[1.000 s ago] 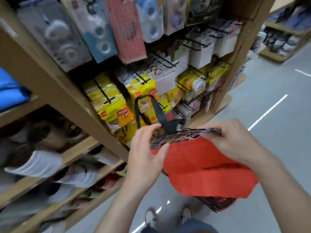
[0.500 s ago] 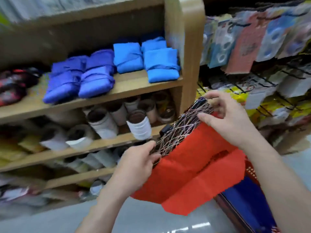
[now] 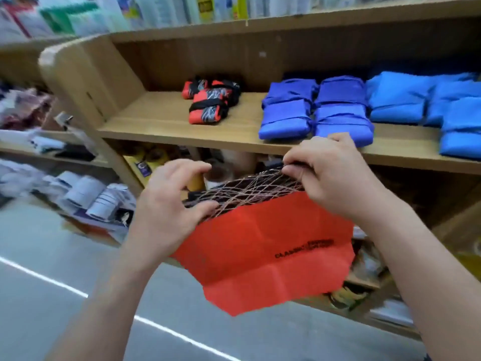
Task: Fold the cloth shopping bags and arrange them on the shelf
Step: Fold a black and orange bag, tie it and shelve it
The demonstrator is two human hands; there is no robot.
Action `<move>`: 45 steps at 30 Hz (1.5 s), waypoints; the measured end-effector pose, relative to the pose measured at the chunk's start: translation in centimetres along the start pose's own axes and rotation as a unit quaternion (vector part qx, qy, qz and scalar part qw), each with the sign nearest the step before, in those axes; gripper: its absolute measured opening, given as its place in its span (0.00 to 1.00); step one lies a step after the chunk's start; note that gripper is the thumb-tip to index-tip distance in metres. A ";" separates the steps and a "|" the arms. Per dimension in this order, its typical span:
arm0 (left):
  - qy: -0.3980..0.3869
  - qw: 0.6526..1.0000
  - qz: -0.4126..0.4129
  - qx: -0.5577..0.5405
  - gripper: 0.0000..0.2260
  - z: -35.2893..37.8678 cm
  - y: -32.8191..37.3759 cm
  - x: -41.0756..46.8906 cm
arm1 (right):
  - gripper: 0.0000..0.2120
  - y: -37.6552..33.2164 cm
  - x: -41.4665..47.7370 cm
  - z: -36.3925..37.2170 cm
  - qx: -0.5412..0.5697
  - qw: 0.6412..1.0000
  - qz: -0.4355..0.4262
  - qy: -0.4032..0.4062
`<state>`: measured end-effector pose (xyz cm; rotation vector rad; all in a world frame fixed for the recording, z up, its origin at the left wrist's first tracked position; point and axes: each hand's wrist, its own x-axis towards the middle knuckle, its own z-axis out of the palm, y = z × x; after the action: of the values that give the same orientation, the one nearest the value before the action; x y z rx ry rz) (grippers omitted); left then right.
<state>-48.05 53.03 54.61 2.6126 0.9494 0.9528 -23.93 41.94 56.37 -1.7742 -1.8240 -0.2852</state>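
With my right hand (image 3: pixel 330 178) pinching the patterned top edge of the red bag (image 3: pixel 263 243) in mid-air below the shelf (image 3: pixel 161 121), and my left hand (image 3: pixel 166 212) clamping it by thumb alone, fingers lifted, the loose fold could spring open or slip from my grip.

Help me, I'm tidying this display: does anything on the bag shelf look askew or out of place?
Yes. The red-and-black folded bags on the shelf lie heaped at differing angles, one partly on another, while the blue bags beside them sit in tidy rows. Nothing looks spilled or damaged.
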 end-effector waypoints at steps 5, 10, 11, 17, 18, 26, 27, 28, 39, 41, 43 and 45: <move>0.166 0.960 -0.209 -0.089 0.39 -2.6 -7.8 0.0 | 0.08 -1.8 7.0 1.2 0.114 0.990 -0.037 0.067; 0.160 0.876 -0.317 -0.327 0.38 -2.6 -12.1 1.3 | 0.04 -1.4 13.8 1.9 0.270 0.959 -0.053 0.072; 0.146 0.875 -0.318 -0.335 0.37 -2.3 -12.6 1.7 | 0.04 -1.4 15.0 2.1 0.300 0.949 -0.058 0.072; 0.206 0.863 -0.336 -0.317 0.11 -2.8 -15.5 6.2 | 0.04 -1.0 21.0 3.3 0.315 0.943 -0.037 0.100; 0.229 0.860 -0.332 -0.313 0.04 -3.0 -16.1 7.0 | 0.05 -0.7 21.9 3.3 0.282 0.951 -0.018 0.127; 0.265 0.873 -0.320 -0.256 0.09 -2.8 -21.9 14.5 | 0.22 -1.8 23.9 4.7 0.043 0.974 -0.032 0.219; 0.262 0.872 -0.320 -0.262 0.10 -2.6 -22.9 15.6 | 0.23 -2.1 23.6 5.6 0.060 0.983 -0.057 0.166; 0.259 0.873 -0.315 -0.268 0.10 -2.4 -24.1 16.6 | 0.23 -2.4 23.1 6.7 0.068 0.991 -0.067 0.092; 0.060 0.986 -0.127 -0.094 0.31 -0.5 -32.8 21.0 | 0.52 -1.9 18.5 18.3 -0.124 0.943 0.097 -0.293; 0.011 0.997 0.012 -0.070 0.34 -2.3 -33.4 20.1 | 0.51 -2.3 18.3 18.6 -0.126 0.944 0.113 -0.282; -0.226 0.962 0.067 -0.137 0.40 -4.3 -33.7 18.7 | 0.47 -2.6 18.3 18.8 -0.129 0.945 0.130 -0.270; -0.409 0.902 0.120 -0.067 0.47 -4.9 -34.1 17.9 | 0.44 -2.8 18.6 18.6 -0.118 0.945 0.144 -0.268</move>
<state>-57.88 90.57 54.22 2.6268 0.3282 -0.1018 -30.42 67.16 51.81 -2.4393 -1.8976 0.1173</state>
